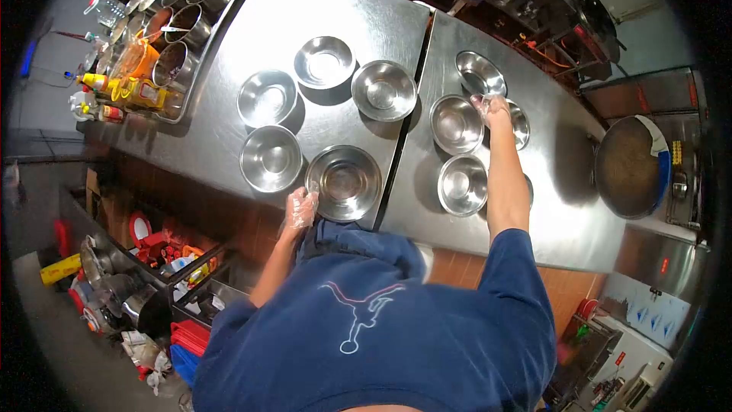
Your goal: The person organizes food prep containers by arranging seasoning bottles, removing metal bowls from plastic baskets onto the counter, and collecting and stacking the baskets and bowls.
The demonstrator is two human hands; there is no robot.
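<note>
My left hand (302,207), in a clear plastic glove, has its fingers closed at the left rim of a wide metal bowl (343,183) by the table's front edge. My right hand (492,109), also gloved, reaches over the right-hand table with its fingers pinched at the rim of a metal bowl (456,125). Close around that hand are a bowl that looks tilted (480,75), a bowl partly behind my wrist (519,125) and a nearer bowl (463,185). My forearm hides most of another bowl. Several more bowls, such as this one (323,62), sit on the left-hand table.
A tray (200,49) of metal pots, bottles and sauce containers stands at the left end of the steel table (267,11). A dark gap (408,118) separates the two tables. A large wok (632,168) is at far right. Crates with red items (156,248) lie below left.
</note>
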